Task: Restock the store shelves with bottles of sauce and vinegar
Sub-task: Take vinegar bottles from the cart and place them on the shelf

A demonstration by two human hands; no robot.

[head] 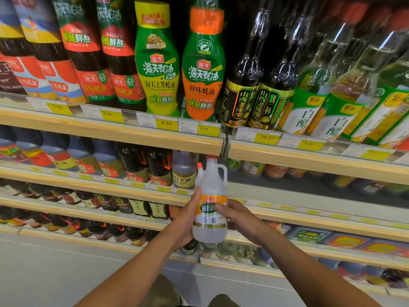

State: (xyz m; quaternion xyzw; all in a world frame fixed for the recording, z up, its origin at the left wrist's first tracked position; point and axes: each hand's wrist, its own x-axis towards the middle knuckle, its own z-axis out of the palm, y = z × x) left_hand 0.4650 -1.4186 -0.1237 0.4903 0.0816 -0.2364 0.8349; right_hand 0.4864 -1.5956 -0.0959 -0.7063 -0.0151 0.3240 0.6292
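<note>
Between the two hands, a white vinegar jug (210,204) is being held upright in front of the shelving, its red cap and moulded handle pointing up. The left hand (188,216) is wrapping round the jug's left side, thumb lying up along the label edge, palm pressed to the plastic. The right hand (239,218) is cupping the opposite side, its fingers (221,207) curling over the front of the label. Both hands are closing on the body and not on the handle, probably because a two-sided grip is keeping a heavy, full jug steady and its label facing outward while it is being aimed.

Just beyond the fingertips and a little above them, a shelf (309,191) is showing a bare stretch to the right of a pale rice vinegar jug (183,171). That gap looks like the target, since similar vinegar is standing right beside it. Further left of the hands on the same level, dark soy sauce bottles (146,165) are filling the row. Well above the hands, green squeeze bottles (159,63) and tall black vinegar bottles (261,85) are crowding the upper shelf, leaving no room there.

The next move seems to call for lifting the jug up and forward over the shelf lip, clearing the price tags (183,191).
</note>
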